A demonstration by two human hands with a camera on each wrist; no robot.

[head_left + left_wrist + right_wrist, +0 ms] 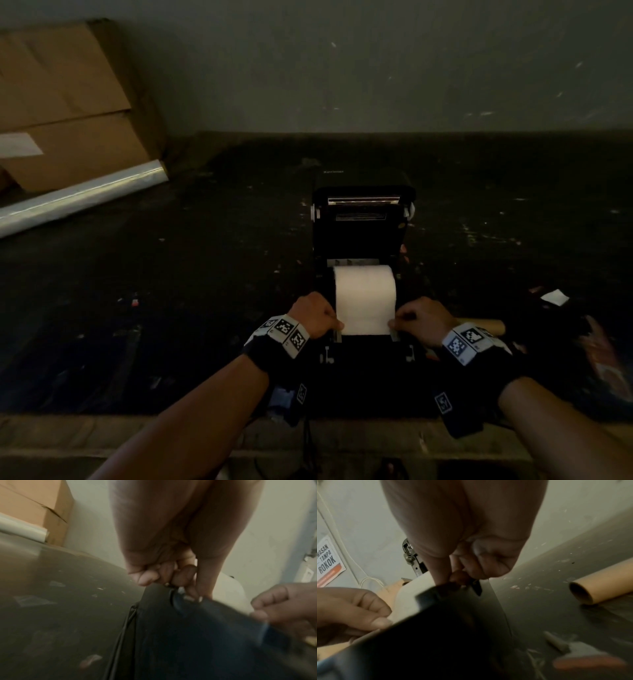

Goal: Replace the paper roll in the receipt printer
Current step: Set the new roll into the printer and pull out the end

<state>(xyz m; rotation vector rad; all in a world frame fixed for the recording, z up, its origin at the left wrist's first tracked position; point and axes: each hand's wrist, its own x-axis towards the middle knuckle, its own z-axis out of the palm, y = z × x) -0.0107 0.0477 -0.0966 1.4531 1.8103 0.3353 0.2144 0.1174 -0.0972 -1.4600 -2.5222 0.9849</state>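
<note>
Dark tabletop (171,291) — paper roll (364,298) between both grips (317,317) (419,318), pinching its loose end.

Black receipt printer (359,236) on the dark tabletop, lid flipped up and open. White paper roll (364,291) seated inside, loose end pulled forward over the front edge.

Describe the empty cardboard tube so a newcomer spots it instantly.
Start at the black receipt printer with its lid open on the dark table. Just right of it, behind the right hand, lies the cardboard tube: tan, hollow and bare, unlike the white paper roll.
</note>
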